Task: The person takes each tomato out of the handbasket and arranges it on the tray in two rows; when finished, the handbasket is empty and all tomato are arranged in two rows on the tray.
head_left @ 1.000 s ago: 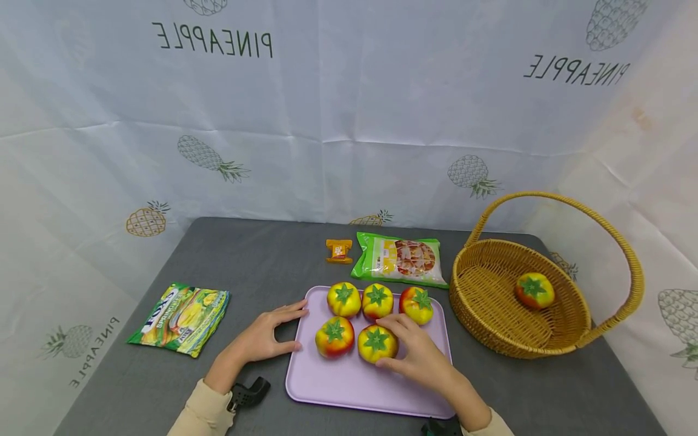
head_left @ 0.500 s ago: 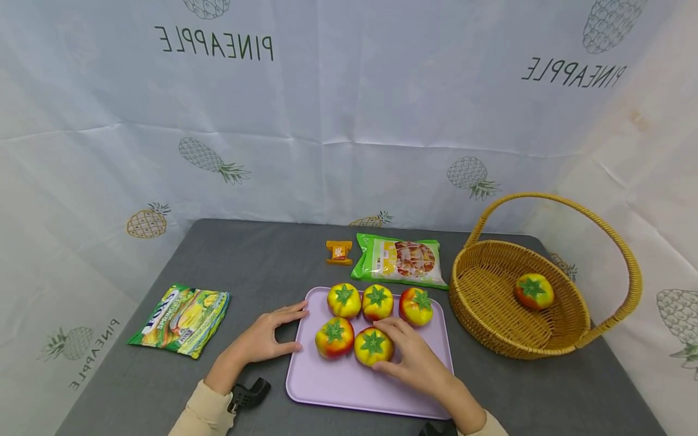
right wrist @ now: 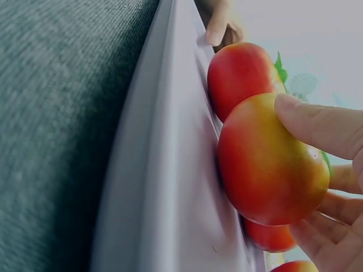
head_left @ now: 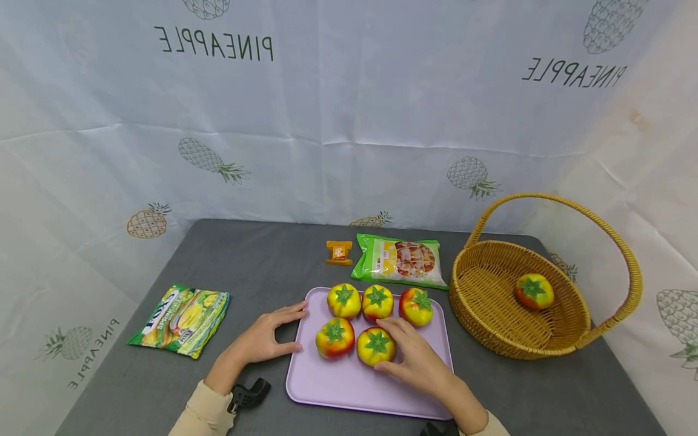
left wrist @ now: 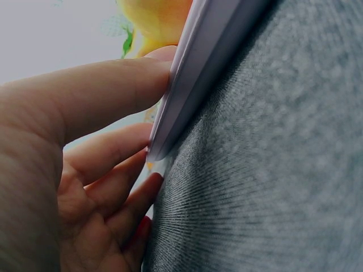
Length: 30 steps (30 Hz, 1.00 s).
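Observation:
My right hand [head_left: 417, 360] holds a red-and-yellow fruit [head_left: 376, 346] with a green star-shaped top, thumb on the near side and fingers on the far side. In the right wrist view this fruit [right wrist: 272, 164] sits low at the lilac tray [head_left: 371, 396]. To its left is another such fruit [head_left: 335, 338]; several more stand in a row along the tray's far side. My left hand [head_left: 267, 336] touches the tray's left edge with thumb and fingertips spread. In the left wrist view the thumb [left wrist: 125, 85] meets the tray rim [left wrist: 190, 73].
A wicker basket [head_left: 463, 303] with a tall handle stands at the right, one similar fruit [head_left: 534, 291] inside. Behind the tray lie a green-and-white food bag [head_left: 403, 260] and a small orange packet [head_left: 339, 252]. A green-yellow packet [head_left: 182, 319] lies at the left.
The fruit in my right hand shifted a little left toward its neighbour, then slightly back right. My left hand stays at the tray edge.

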Available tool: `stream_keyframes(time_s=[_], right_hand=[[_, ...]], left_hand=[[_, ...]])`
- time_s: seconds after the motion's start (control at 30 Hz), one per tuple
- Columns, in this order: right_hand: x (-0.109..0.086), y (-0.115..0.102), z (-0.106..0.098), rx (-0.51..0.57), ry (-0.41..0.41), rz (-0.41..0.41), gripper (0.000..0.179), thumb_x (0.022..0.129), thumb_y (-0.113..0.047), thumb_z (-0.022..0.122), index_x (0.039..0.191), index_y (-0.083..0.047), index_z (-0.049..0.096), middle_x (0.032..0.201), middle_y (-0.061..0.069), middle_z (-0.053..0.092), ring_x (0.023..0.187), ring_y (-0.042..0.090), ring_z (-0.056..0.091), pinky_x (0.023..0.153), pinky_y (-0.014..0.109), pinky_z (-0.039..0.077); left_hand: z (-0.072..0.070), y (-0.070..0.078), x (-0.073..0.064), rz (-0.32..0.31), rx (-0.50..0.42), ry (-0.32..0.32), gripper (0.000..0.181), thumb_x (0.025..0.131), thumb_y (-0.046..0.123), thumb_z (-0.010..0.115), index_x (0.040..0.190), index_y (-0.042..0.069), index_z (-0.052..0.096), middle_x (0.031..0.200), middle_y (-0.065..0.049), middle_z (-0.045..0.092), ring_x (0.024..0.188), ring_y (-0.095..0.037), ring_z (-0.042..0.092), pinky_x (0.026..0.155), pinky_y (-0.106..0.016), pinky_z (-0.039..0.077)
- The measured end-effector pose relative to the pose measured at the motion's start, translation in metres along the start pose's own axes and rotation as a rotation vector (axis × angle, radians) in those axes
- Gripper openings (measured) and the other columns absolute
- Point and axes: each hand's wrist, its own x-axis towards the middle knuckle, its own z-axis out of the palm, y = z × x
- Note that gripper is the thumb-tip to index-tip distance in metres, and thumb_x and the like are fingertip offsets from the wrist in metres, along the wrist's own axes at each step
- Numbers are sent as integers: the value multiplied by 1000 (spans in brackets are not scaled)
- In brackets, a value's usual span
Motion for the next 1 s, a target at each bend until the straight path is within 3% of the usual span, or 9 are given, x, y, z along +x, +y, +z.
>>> stream_keyframes(time_s=[0.4, 0.57, 0.73, 1.0], right_hand=[[-4, 0, -13, -17, 28, 9, 72, 72, -36, 81, 133, -10, 53, 128, 1, 55, 119, 18, 52, 97, 42, 48], [-6, 6, -29, -42, 96, 16, 73, 70, -33, 82, 133, -11, 52, 128, 2, 56, 115, 18, 55, 90, 42, 51], [-8, 18, -51, -91, 191, 36, 73, 69, -29, 84, 131, -6, 53, 127, 8, 56, 115, 24, 56, 89, 46, 51], [-15, 43, -106, -141, 285, 155, 71, 74, -20, 81, 133, 0, 48, 128, 23, 51, 115, 41, 50, 89, 62, 42]], left_hand=[[0, 0, 0, -2, -3, 5, 62, 78, 39, 75, 132, 13, 58, 144, -3, 48, 131, -27, 47, 101, -49, 42], [1, 1, 0, -15, -3, 5, 62, 79, 40, 75, 133, 15, 57, 145, -2, 47, 131, -27, 46, 101, -50, 41], [1, 2, 0, -24, -15, -3, 62, 79, 40, 74, 133, 15, 57, 145, -2, 47, 132, -28, 45, 102, -51, 41], [0, 3, 0, -36, -27, -13, 62, 80, 40, 74, 134, 15, 56, 146, -2, 46, 132, -28, 45, 102, -52, 40]])
